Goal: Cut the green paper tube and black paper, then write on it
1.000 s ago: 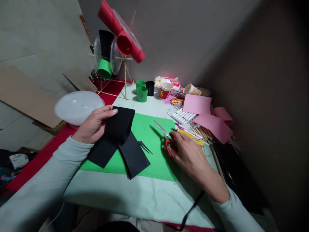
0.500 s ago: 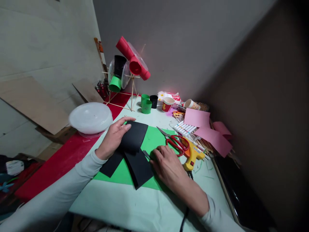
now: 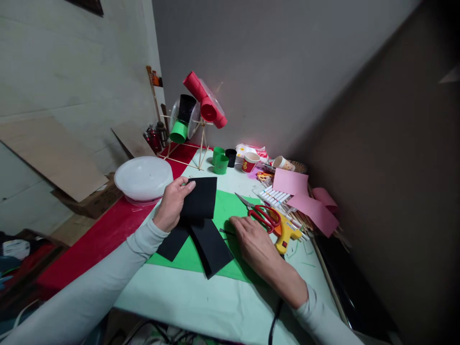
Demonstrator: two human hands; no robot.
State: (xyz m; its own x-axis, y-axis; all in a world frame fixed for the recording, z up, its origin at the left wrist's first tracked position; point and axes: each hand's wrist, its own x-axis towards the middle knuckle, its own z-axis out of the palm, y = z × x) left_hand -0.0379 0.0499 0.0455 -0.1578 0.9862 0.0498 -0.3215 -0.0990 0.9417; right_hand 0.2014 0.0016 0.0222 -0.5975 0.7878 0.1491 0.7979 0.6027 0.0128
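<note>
My left hand point(image 3: 174, 202) pinches the upper left edge of a square of black paper point(image 3: 199, 199), thumb on top. Under that square lie two more black paper pieces, a flat one point(image 3: 174, 242) at left and a slightly curled one point(image 3: 212, 247) at right. All rest over a green sheet point(image 3: 172, 263). My right hand point(image 3: 253, 239) is low over the sheet's right side, fingers curled down. Thin black strips point(image 3: 226, 232) stick out by its fingertips; what the fingers grip is hidden. Red-handled scissors point(image 3: 264, 218) lie just beyond that hand.
A yellow glue gun point(image 3: 286, 235) lies right of the scissors. Markers point(image 3: 275, 196) and pink paper point(image 3: 291, 181) stand behind. Green cups point(image 3: 220, 165) and a red paper cup point(image 3: 250, 163) are at the back. A white plastic bowl point(image 3: 143, 177) and a stick frame point(image 3: 203, 143) stand left.
My left hand has lifted and straightened the black square, which now faces me more upright. The strips by my right hand lie at a flatter angle. The view has shifted slightly.
</note>
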